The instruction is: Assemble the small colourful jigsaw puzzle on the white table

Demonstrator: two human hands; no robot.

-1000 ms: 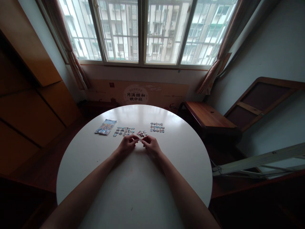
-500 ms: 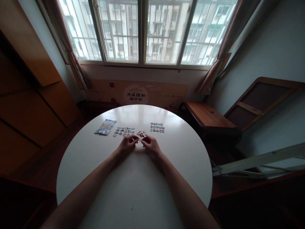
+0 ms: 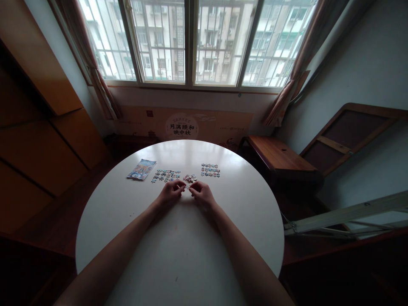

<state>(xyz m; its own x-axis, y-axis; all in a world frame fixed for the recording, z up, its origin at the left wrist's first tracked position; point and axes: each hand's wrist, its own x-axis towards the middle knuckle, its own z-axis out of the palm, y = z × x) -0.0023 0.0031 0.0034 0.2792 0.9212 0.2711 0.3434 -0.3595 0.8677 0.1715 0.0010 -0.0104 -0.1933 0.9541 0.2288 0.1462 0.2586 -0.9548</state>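
My left hand (image 3: 172,191) and my right hand (image 3: 201,192) face each other above the white round table, thumbs and fingers pinched. Between their fingertips is a small pale jigsaw puzzle piece (image 3: 187,187), touched from both sides; its details are too small to make out. Just beyond the fingers lies a heap of loose puzzle pieces (image 3: 190,178). Several puzzle pieces (image 3: 166,173) are spread in rows behind my left hand, partly covered by it. More puzzle pieces (image 3: 210,170) sit in neat rows to the right of the heap.
A colourful printed picture sheet (image 3: 142,169) lies on the left of the white table (image 3: 251,204). Past the table's right edge stand a wooden bench (image 3: 277,153) and a pale metal frame (image 3: 344,214). Cabinets (image 3: 28,161) line the left side, and a barred window is ahead.
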